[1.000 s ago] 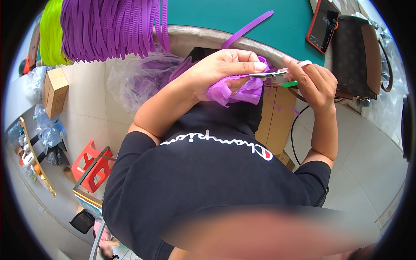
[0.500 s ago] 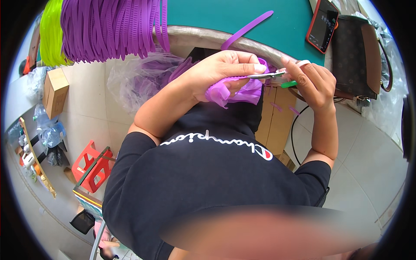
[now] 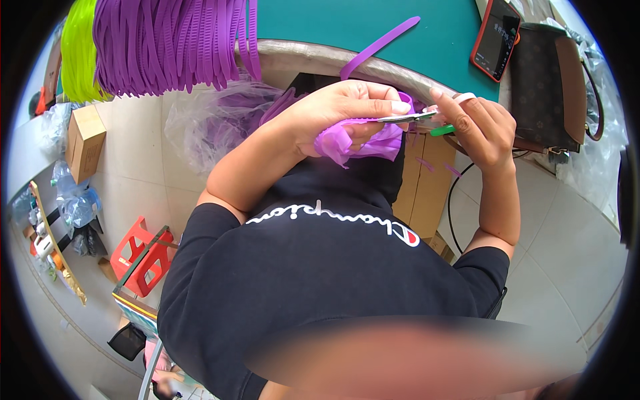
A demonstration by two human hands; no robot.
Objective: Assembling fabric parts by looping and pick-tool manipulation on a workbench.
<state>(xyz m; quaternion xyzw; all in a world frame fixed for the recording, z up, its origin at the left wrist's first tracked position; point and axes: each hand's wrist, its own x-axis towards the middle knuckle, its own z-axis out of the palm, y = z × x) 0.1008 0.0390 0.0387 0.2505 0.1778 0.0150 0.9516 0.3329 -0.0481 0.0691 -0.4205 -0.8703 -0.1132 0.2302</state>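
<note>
My left hand is closed on a purple rubbery strap, pinching it between thumb and fingers. Thin, crumpled purple edging hangs below the palm, and part of the strap curves up behind the fingertips. In my right hand is a small pair of scissors with a green handle. Its metal blades point left and lie against the strap beside my left thumb. My fingers hide part of the handles, and the exact spot between the blades is too small to make out.
A thick row of purple straps hangs over the table edge, beside lime-green ones. A single purple strap lies on the green tabletop. At right are a phone and a brown bag. Purple scraps show below.
My left hand has dipped very slightly with the strap, and the scissors have moved a little with it. Both hands keep their hold.
</note>
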